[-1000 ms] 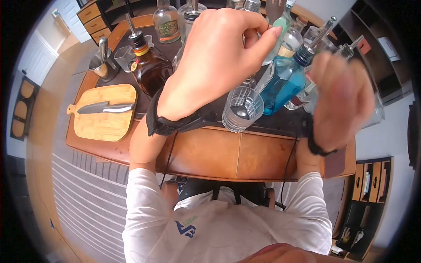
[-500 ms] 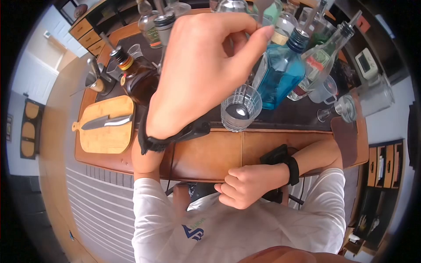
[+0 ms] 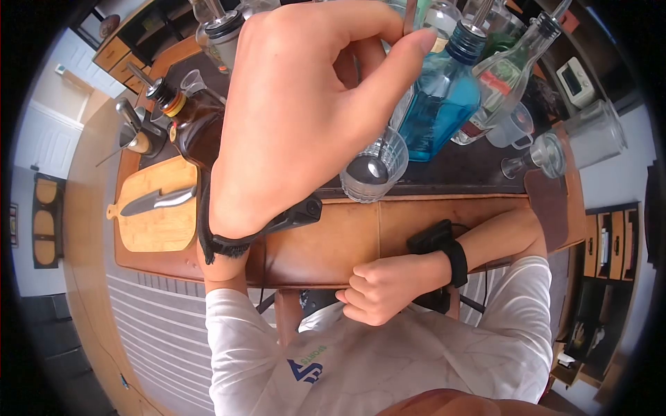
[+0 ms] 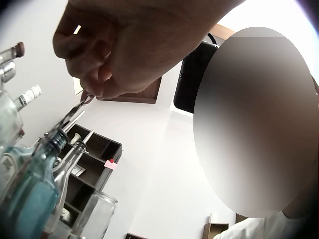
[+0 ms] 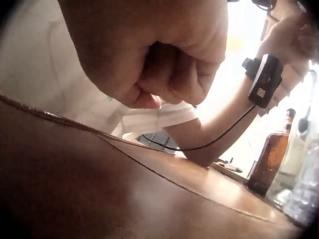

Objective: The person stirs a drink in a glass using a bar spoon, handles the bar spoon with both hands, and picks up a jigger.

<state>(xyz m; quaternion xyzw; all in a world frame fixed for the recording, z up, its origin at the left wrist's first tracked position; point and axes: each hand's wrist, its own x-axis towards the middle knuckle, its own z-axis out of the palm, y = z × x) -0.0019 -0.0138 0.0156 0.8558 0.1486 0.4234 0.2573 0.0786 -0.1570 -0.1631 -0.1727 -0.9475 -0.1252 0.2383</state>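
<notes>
My left hand (image 3: 298, 111) pinches the upper end of a thin metal spoon handle (image 3: 411, 15) between thumb and forefinger. The spoon's bowl (image 3: 377, 168) shows in a cut-glass tumbler (image 3: 393, 175), near the table's front edge; the hand hides part of the stem. In the left wrist view, a twisted metal stem (image 4: 75, 110) runs down from the fingertips of the left hand (image 4: 127, 47). Curled into a loose fist with nothing in it, my right hand (image 3: 388, 288) is before the torso at the table edge; its curled fingers (image 5: 174, 74) show in the right wrist view.
A blue bottle (image 3: 444, 104) stands just right of the tumbler, with a clear bottle (image 3: 503, 90) beyond it. Further right are a measuring cup (image 3: 512, 127) and a glass jar (image 3: 595, 135). On the left are a brown bottle (image 3: 198, 132) and a cutting board (image 3: 156, 232) bearing a knife (image 3: 158, 200).
My right hand has come from beside the bottles on the right down to the front of the torso, its fingers now curled. The left hand keeps its pinch on the spoon; the head view has shifted.
</notes>
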